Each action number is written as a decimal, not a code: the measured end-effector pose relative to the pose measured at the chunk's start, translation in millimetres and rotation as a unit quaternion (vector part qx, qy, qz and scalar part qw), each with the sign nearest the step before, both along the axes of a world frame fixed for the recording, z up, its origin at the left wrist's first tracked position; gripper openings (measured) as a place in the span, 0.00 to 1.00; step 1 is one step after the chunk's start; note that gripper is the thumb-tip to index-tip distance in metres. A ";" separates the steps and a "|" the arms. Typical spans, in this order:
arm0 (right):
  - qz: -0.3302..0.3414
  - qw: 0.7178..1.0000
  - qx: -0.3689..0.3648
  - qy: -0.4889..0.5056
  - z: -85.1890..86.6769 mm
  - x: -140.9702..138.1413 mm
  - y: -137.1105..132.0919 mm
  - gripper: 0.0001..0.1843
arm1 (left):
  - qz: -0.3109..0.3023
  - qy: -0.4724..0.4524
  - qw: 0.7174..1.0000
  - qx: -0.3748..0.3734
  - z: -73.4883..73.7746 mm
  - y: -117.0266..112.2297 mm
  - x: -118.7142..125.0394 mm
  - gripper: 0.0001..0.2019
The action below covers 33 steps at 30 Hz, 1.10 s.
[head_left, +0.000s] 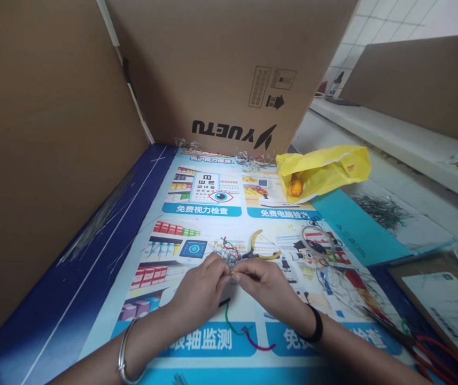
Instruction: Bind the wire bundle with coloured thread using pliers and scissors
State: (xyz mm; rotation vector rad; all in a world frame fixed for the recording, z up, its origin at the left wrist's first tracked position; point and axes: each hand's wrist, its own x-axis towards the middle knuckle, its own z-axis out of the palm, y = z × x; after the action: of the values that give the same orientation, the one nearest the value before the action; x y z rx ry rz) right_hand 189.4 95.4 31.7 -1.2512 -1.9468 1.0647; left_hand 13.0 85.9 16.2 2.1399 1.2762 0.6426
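Observation:
My left hand (202,289) and my right hand (263,280) meet over a printed poster (212,214) on the table. Both pinch a small wire piece (232,274) between their fingertips. A green and red wire (245,334) trails from it toward me. Just beyond the fingers lies a tangle of thin coloured wires (226,251). Yellow-handled pliers (263,247) lie beside that tangle, to its right. My left wrist wears a silver bangle, my right a black band.
Cardboard walls (44,133) stand at left and behind. A yellow plastic bag (325,168) lies at the back right. A roll of clear tape (317,238), loose thin wires (344,283), red-handled cutters (429,350) and a pile of metal pins (379,208) are to the right.

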 end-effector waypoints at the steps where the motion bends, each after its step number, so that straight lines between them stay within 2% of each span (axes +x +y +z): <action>1: 0.002 1.000 0.013 -0.008 0.8 0.4 0.1 0.08 | -0.009 -0.018 1.000 -0.013 1.9 0.9 -1.0 0.07; 7: 0.000 0.999 0.053 -0.011 5.7 2.6 2.1 0.06 | -0.031 -0.123 0.990 -0.062 16.2 5.7 -6.6 0.07; 14: -0.012 0.997 0.065 0.051 13.5 1.7 0.3 0.05 | 0.013 -0.207 0.952 -0.227 36.9 3.2 -6.6 0.06; 16: -0.008 0.994 0.071 0.083 16.8 1.2 -1.1 0.04 | 0.031 -0.192 0.959 -0.208 40.2 1.6 -7.2 0.05; 18: -0.007 0.991 0.083 0.109 19.0 0.7 -2.7 0.03 | 0.043 -0.175 0.971 -0.157 42.2 -0.2 -8.4 0.05; 22: 0.003 0.989 0.089 0.122 20.0 0.7 -5.8 0.03 | 0.033 -0.162 0.982 -0.094 45.0 -4.1 -11.2 0.04; 33: 0.023 0.996 0.068 0.044 26.0 -0.5 -9.7 0.06 | 0.019 -0.110 0.994 -0.007 46.8 -8.2 -11.7 0.03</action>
State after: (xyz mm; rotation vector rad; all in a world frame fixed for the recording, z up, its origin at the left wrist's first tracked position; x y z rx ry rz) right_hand 188.9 85.7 57.7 -1.0735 -1.9549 0.9741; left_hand 1.3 77.8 63.0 1.9737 1.2001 0.8575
